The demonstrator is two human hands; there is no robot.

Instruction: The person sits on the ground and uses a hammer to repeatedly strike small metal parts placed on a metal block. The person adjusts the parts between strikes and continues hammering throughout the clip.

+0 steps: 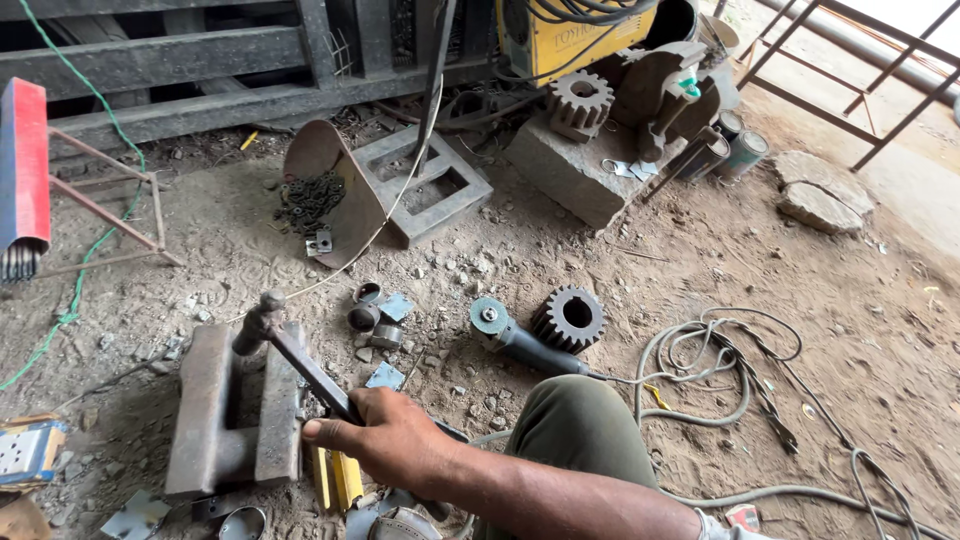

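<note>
My right hand [385,437] is closed around the dark handle of a hammer [300,365]. The arm reaches in from the lower right across my knee in olive trousers [580,430]. The hammer's head [262,315] rests at the top end of a rusty steel beam piece [205,410] lying on the dirt floor. Small yellow pieces [340,480] lie just below the hand. An angle grinder [510,335] and a toothed gear [568,318] lie to the right of the hammer. My left hand is out of view.
Short metal rings [365,315] and small plates lie between beam and grinder. Coiled cables [720,370] spread at right. A stone block [575,170] carries a second gear [580,100] below a yellow welder [575,30]. A square steel frame [430,185], chain [310,200] and electrode pack [25,180] lie farther back.
</note>
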